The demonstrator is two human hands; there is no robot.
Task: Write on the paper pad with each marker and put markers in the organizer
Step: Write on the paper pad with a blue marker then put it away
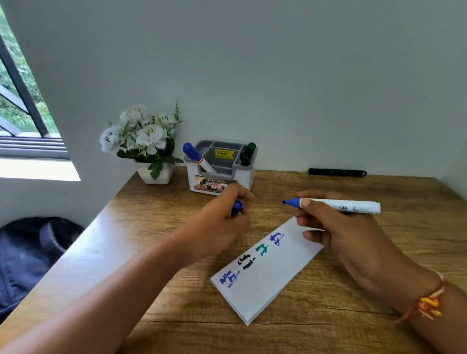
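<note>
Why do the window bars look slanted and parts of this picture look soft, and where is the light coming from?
Head view: the wide lens tilts the window bars near the left edge; daylight enters there, overexposing the sill and putting a pale sheen on the table edge; the writing on the paper pad is too soft to read, and the left hand is slightly blurred.
</note>
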